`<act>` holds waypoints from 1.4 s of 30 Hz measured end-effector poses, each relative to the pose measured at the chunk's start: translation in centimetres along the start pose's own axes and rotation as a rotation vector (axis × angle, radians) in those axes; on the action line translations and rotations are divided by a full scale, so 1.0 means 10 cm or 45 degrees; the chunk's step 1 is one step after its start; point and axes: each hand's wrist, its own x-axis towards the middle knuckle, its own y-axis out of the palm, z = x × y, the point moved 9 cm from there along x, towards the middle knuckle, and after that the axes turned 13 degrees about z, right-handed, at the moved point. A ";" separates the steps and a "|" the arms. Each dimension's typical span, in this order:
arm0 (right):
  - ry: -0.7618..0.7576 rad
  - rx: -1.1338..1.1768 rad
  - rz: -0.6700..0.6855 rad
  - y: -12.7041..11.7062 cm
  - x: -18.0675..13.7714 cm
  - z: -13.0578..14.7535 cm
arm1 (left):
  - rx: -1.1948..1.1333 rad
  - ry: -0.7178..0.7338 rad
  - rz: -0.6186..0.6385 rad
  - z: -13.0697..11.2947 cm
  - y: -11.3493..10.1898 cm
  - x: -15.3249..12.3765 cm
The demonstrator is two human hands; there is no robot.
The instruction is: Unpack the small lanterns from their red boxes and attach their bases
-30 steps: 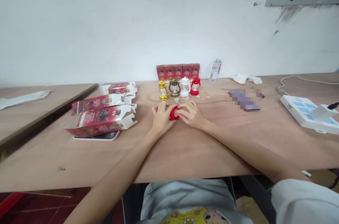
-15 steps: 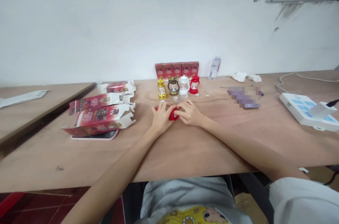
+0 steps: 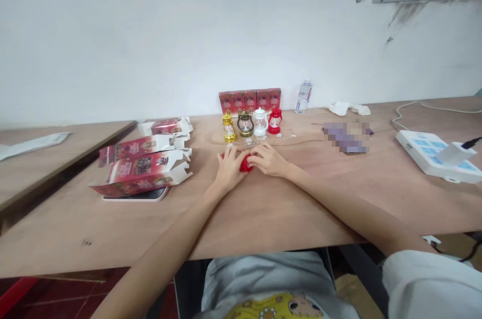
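A plain white wall (image 3: pixel 150 32) rises behind a wooden worktop (image 3: pixel 263 213), where a person sits with both bare forearms stretched forward. Near the middle of the worktop, in front of a row of miniature lanterns, the two hands meet over a small red object (image 3: pixel 245 164) — mostly hidden by fingers. The left hand (image 3: pixel 229 168) curls over the red object, holding it. The right hand (image 3: pixel 269 161) has its fingers bent against the object's right end; whether it grips or only presses, I cannot tell.

Just beyond stand four lanterns, left to right: a gold lantern (image 3: pixel 229 129), a dark bronze lantern (image 3: pixel 246 124), a white lantern (image 3: pixel 260 123) and a red lantern (image 3: pixel 274 122). Behind them, five printed red boxes (image 3: pixel 250 102) stand side by side near the wall, with a clear bottle (image 3: pixel 303 96) to their right.

At the left lie opened red cartons (image 3: pixel 139 173), the nearest resting on a phone (image 3: pixel 135 198). At the right — a white power strip (image 3: pixel 439 155) and crumpled tissues (image 3: pixel 339 108).
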 end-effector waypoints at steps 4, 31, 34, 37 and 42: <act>0.098 0.139 -0.080 -0.02 -0.05 -0.12 | -0.030 -0.012 -0.038 0.03 -0.04 -0.02; 0.520 0.292 0.552 0.43 -0.27 -0.66 | -0.064 -0.017 -0.071 0.02 -0.09 -0.03; 0.578 0.276 0.522 0.43 -0.35 -0.80 | -0.066 -0.015 -0.074 0.03 -0.09 -0.03; 0.608 0.367 0.473 0.44 -0.48 -0.98 | -0.068 -0.010 -0.076 0.03 -0.08 -0.04; 0.517 0.568 0.422 0.45 -0.59 -1.11 | -0.068 -0.014 -0.070 0.03 -0.08 -0.04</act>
